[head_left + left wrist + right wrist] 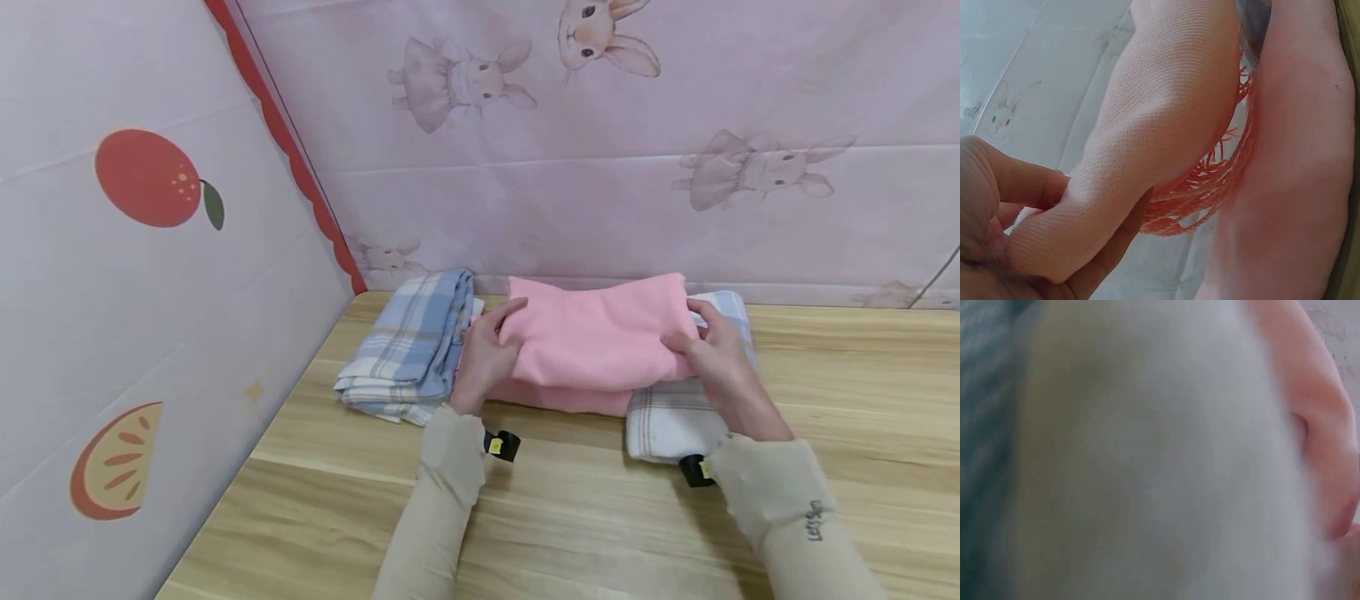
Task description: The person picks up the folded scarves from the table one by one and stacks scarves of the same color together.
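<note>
A folded pink scarf (600, 333) is held up a little above the table by both hands. My left hand (486, 350) pinches its left end between thumb and fingers, also seen close in the left wrist view. At the opposite end my right hand (712, 354) grips the edge, thumb in front. Under it lies another pink layer (562, 397); whether the two are one piece I cannot tell. Coral fringe (1204, 194) hangs between the layers in the left wrist view. A blurred pale surface (1160, 456) covers most of the right wrist view, hiding the right fingers.
A folded blue-and-white plaid cloth (408, 342) lies left of the left hand. Another pale plaid cloth (671, 425) lies partly beneath the pink scarf and right hand. The wooden table (585, 525) meets a rabbit-print curtain (600, 208) behind and a white fruit-print panel (225, 317) at left.
</note>
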`<state>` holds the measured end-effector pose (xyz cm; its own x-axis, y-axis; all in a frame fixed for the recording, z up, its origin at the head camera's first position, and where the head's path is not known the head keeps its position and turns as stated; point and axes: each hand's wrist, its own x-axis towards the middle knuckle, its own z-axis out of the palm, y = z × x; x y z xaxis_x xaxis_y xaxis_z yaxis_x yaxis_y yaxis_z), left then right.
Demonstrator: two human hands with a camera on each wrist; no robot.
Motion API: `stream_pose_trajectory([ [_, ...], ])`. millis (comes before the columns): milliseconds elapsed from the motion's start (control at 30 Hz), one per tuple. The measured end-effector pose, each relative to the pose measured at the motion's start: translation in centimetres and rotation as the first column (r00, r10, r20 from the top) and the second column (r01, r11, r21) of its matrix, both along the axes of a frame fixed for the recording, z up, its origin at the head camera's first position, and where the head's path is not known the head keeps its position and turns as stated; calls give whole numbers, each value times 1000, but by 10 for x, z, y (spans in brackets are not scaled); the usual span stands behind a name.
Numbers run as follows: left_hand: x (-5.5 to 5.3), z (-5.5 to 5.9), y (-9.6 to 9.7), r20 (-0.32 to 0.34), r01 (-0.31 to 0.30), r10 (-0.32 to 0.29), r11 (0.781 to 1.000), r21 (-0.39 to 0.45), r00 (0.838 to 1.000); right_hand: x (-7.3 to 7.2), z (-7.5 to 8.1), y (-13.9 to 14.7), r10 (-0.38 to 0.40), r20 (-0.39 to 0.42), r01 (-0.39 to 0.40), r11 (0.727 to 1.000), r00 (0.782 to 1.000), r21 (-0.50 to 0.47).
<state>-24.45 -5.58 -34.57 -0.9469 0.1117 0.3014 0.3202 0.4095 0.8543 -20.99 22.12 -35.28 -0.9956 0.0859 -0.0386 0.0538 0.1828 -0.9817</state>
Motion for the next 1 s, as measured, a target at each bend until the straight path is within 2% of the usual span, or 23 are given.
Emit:
stream_pose_trajectory([
  [433,-3,-3,-11,-31,-15,16,999,33,999,-4,-1,-15,-10,-7,10,999,1000,-38],
  [1000,-6,-3,-14,-36,-14,14,1000,5,999,-6,-6,-18,-19,-4,19,999,1000,-39],
])
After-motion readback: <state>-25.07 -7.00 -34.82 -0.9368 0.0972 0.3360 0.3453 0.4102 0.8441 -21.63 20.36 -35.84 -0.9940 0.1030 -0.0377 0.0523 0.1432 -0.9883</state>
